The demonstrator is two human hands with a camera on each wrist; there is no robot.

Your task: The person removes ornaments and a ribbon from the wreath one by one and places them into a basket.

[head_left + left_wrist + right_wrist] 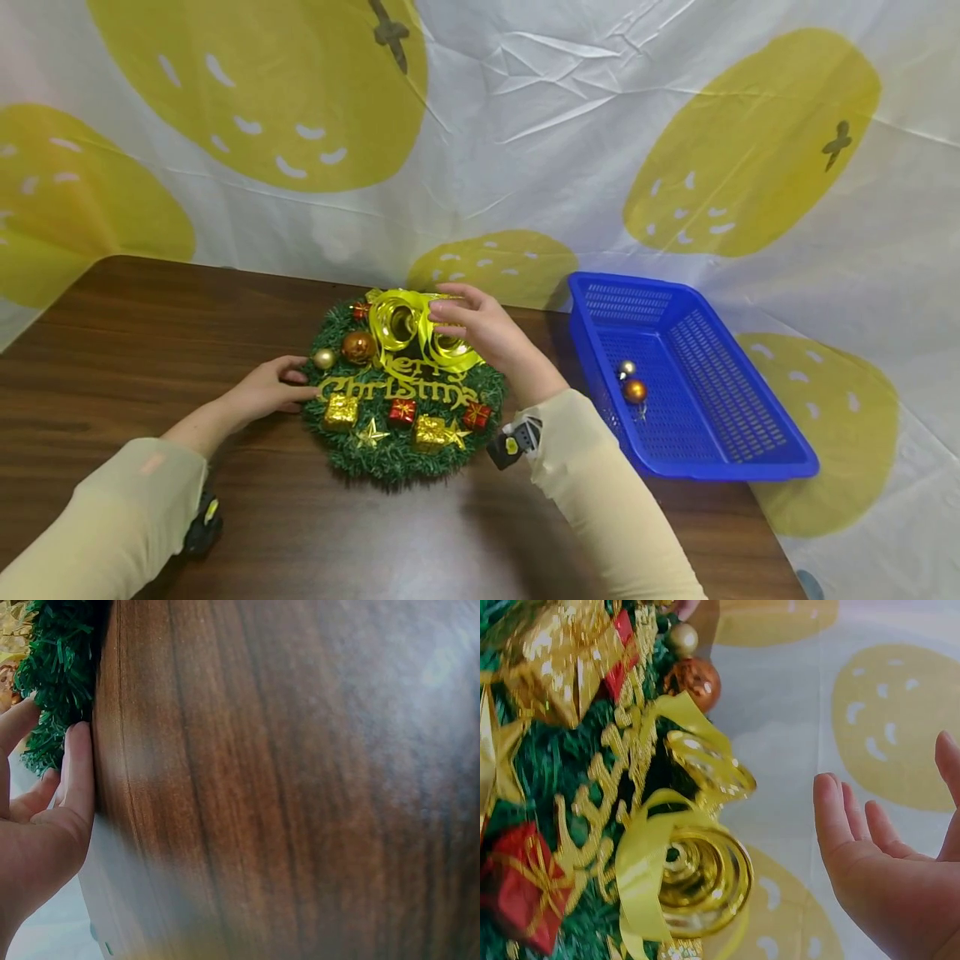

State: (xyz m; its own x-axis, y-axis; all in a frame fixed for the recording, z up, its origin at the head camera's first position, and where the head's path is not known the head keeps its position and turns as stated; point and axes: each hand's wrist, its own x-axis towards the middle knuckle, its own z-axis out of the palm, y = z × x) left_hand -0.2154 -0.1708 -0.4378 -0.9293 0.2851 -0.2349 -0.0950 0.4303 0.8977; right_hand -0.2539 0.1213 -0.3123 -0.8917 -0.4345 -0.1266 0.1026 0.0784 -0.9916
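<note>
A green Christmas wreath (393,462) lies on the table, with gold "Merry Christmas" lettering, small gift boxes, stars and baubles. At its left edge, the thumb and fingertips of my left hand (262,392) touch the green tinsel, the fingers fairly straight in the left wrist view. Two shiny gold bells (705,881) with a yellow ribbon (641,889) sit at the wreath's upper part. My right hand (491,333) hovers by these bells, its fingers spread and loosely bent. Nothing is in it, and the right wrist view shows a gap between fingertips and bells.
To the right, a blue plastic basket (611,367) holds a gold bauble (627,367) and an orange bauble (635,391). Behind the brown wooden table (352,542) hangs a white cloth (525,150) with yellow fruit shapes.
</note>
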